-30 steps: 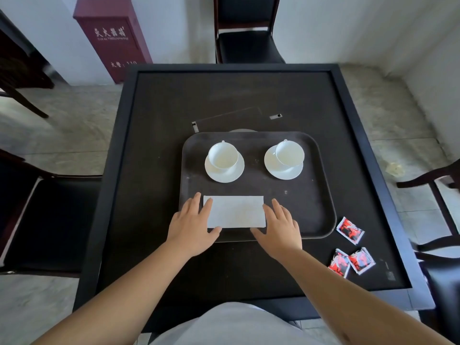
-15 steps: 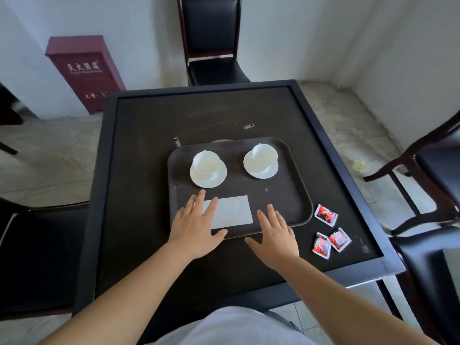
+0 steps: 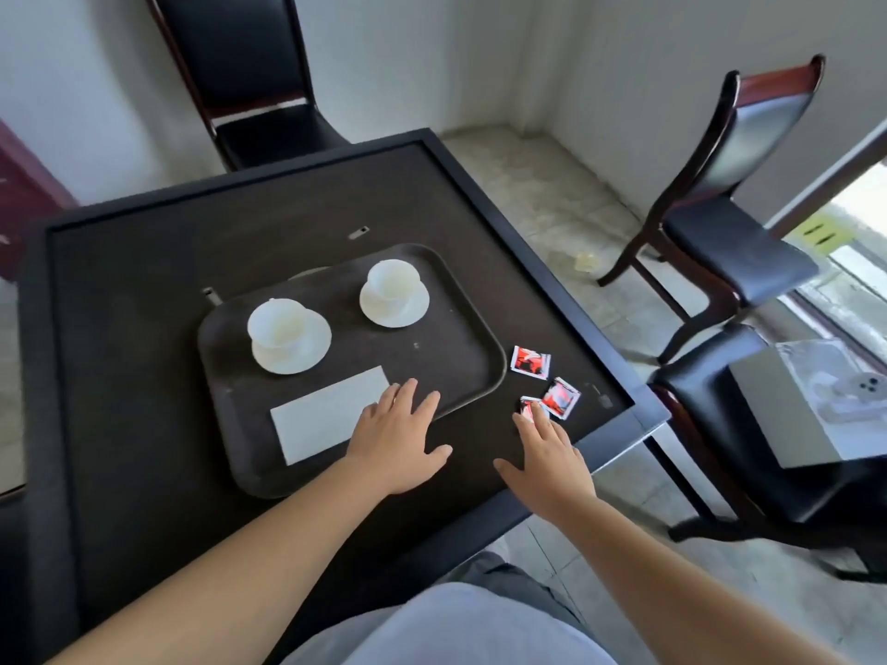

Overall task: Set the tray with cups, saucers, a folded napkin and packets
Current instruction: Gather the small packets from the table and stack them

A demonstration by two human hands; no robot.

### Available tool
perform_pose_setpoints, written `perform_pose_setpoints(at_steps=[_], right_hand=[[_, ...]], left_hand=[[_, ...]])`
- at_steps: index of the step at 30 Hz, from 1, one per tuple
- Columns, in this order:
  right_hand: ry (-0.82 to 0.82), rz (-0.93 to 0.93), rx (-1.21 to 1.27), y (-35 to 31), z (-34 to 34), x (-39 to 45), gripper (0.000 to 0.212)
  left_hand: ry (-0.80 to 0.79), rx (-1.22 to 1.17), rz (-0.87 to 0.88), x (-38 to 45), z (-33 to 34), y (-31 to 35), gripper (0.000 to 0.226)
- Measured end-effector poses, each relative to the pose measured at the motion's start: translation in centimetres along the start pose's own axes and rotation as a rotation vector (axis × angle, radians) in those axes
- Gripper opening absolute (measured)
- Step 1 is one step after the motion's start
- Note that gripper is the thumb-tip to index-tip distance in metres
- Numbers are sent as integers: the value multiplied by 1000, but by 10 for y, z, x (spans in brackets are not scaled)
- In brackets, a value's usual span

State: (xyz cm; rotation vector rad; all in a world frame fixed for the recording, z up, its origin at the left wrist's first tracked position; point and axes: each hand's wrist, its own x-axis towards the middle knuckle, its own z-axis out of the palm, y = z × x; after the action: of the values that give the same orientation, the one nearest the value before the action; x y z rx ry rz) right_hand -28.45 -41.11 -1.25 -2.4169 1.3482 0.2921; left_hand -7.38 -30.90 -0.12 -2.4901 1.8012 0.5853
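**Hands and tray layout**

The left hand (image 3: 401, 436) lies flat with its fingers straight and slightly spread. It rests across the near right rim of the tray (image 3: 485, 348), and its fingertips sit just beside the right end of the napkin (image 3: 326, 415). It holds nothing.

The right hand (image 3: 549, 455) is flat on the table (image 3: 144, 261), with the thumb set out to the left. Its fingertips (image 3: 533, 417) touch the nearest of three packets (image 3: 530, 406). Whether the fingers press or only rest on that packet cannot be told. No pinch is visible.

The second packet (image 3: 560, 398) lies touching the first on its far right side. The third packet (image 3: 530, 362) lies a little farther away, just beside the right rim of the tray. All three packets are on the table, off the tray, near the table's near right corner.

The napkin is a pale folded rectangle lying flat in the near part of the tray. Two white cups stand upright on white saucers in the far part: the left cup (image 3: 277, 324) on the left saucer (image 3: 314, 348), and the right cup (image 3: 392, 282) on the right saucer (image 3: 413, 307).

A dark chair (image 3: 259, 88) stands past the far side of the table. A second chair (image 3: 729, 204) stands to the right, well apart from it.
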Motion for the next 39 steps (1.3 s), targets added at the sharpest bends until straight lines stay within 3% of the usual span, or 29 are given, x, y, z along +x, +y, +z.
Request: perform_pose_setpoints(at_steps=[6,13,23,28,34,39], right_hand=[[-65,35,45,64,-9,24,70],[-152,-18,54,122,-14,64,67],[-137,-50,59,139,-17,106,56],[-136,22,137,135,-21,124,56],[-142,9,151,131,-21,132,48],[-108,4,165,127,-19,132,38]], left_hand=[[-46,-31,16,33,11,65,75],[-186,-234,-48,74,36,120,72],[-118,-232,-348,112,52,153,66],[-73,-251,-363,115,59,156,58],[-41,-641,-410,110,62,139,42],[-18,-1010,-483,101,45,127,45]])
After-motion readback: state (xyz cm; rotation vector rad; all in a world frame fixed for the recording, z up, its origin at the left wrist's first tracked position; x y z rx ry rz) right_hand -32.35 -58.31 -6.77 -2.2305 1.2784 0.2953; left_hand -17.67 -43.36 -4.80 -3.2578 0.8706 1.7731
